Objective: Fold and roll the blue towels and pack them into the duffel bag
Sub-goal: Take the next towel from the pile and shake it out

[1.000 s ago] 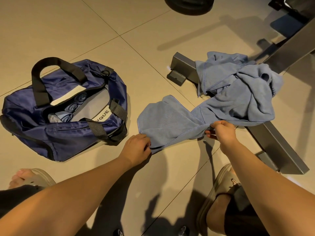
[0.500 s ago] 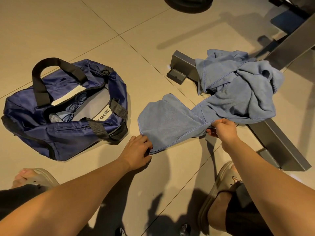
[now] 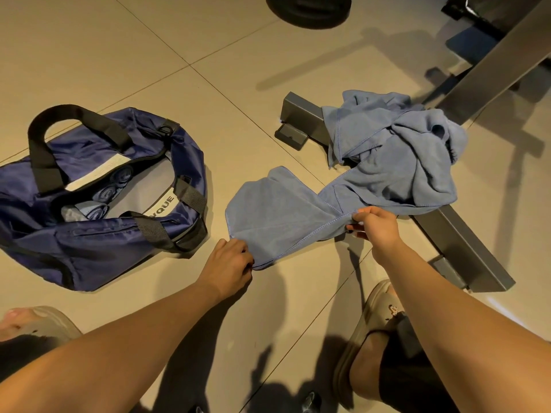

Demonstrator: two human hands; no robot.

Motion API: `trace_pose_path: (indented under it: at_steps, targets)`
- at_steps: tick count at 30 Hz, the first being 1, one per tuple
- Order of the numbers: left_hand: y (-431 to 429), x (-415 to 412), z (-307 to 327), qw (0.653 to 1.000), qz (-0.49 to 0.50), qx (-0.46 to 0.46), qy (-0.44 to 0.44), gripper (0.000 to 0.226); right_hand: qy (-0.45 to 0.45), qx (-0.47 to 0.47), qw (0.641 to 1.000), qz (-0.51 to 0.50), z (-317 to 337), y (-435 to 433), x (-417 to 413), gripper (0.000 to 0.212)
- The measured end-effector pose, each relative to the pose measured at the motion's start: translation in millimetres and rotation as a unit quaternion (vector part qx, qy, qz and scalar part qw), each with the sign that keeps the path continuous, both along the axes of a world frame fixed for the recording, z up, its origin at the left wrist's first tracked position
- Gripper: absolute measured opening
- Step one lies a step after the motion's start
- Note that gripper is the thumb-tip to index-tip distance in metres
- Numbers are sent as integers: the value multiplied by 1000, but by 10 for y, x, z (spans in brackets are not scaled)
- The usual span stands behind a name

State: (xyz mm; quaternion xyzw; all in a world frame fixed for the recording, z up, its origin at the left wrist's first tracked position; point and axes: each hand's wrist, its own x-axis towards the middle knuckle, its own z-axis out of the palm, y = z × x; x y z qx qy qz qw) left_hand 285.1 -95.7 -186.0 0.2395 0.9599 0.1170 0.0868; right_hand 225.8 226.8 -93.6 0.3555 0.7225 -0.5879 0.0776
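Head view, looking down on a tiled floor (image 3: 125, 55). Pinches the near left corner of a blue towel (image 3: 277, 213) with the left hand (image 3: 229, 260), fingers curled onto the stitched hem, low against the tiles. Grasps the same towel's near edge farther right with the right hand (image 3: 377, 225), thumb and fingertips closed on the hem. Stretched between the two grips, partly flat on the floor, with the far right end running up into a crumpled heap of blue towels (image 3: 402, 156). Draped, that heap, over a grey metal beam (image 3: 465, 251) lying on the floor at right.

At left, well apart from the heap and just beside the stretched towel's left edge: a navy duffel bag (image 3: 98, 248), mouth open, black handles up, pale label lettered "VQUE". Inside, against the far wall of the opening, a row of rolled towels (image 3: 110, 192), spiral ends facing up.

Near edge of the picture: a tan sandal (image 3: 372, 317) on the right foot, just beside the beam's near end, and a second sandal (image 3: 50, 323) at the near left. At the far edge, a black disc (image 3: 307, 10), cut off by the frame.
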Motion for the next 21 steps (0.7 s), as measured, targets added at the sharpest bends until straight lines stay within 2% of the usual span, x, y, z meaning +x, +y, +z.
trace_pose_path:
  at_steps: [2,5,7,9,11,15,19,21]
  targets:
    - [30,-9,102,1000,7,-6,-22,10,5,-5,1000,-2,19,18,10,16]
    - [7,-34,279,990,110,51,-72,10,13,-27,999,-16,89,41,16,14]
    - [-60,-98,414,968,183,135,-107,21,21,-40,999,-28,164,64,7,13]
    - [-127,-219,594,937,235,207,-154,20,34,-53,997,-40,241,83,-14,12]
    - [-177,-345,777,915,265,253,-167,16,51,-64,996,-45,328,75,-40,10]
    - [-209,-497,1146,865,309,351,-182,21,94,-79,991,-48,537,-1,-59,8]
    - [-248,-535,1462,825,341,403,-201,34,123,-107,985,-59,775,-53,-46,7]
    - [-286,-582,1633,816,347,412,-210,29,132,-112,983,-61,934,-100,-53,7]
